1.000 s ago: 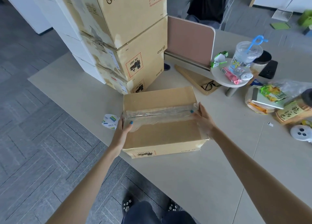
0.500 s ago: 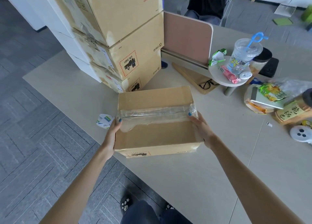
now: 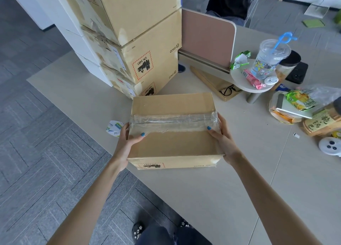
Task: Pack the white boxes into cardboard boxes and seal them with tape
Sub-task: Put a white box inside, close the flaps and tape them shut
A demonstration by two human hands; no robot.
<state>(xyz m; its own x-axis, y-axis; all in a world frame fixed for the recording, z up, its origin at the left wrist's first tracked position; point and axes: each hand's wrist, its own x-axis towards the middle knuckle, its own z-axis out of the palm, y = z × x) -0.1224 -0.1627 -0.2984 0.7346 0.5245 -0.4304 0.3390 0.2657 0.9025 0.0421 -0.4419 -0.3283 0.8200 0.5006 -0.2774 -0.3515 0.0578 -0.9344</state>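
Note:
A closed cardboard box (image 3: pixel 173 145) lies near the table's front edge, its top seam covered by a wide strip of clear tape (image 3: pixel 171 120). My left hand (image 3: pixel 125 143) grips the box's left side, thumb over the top. My right hand (image 3: pixel 222 139) grips the right side the same way. A roll of tape (image 3: pixel 114 128) lies on the table just left of my left hand. Behind the box rises a stack of sealed cardboard boxes (image 3: pixel 140 41), with white boxes (image 3: pixel 73 30) stacked behind it on the left.
A pink divider panel (image 3: pixel 206 40) stands at the back. To the right are glasses (image 3: pixel 227 90), a round stand (image 3: pixel 252 86) with a plastic cup (image 3: pixel 269 60), snack packets (image 3: pixel 299 100) and a white controller (image 3: pixel 331 146). Grey carpet lies left.
Both hands have shifted their hold on the box, thumbs now further over the top. The box looks slightly raised and closer to me.

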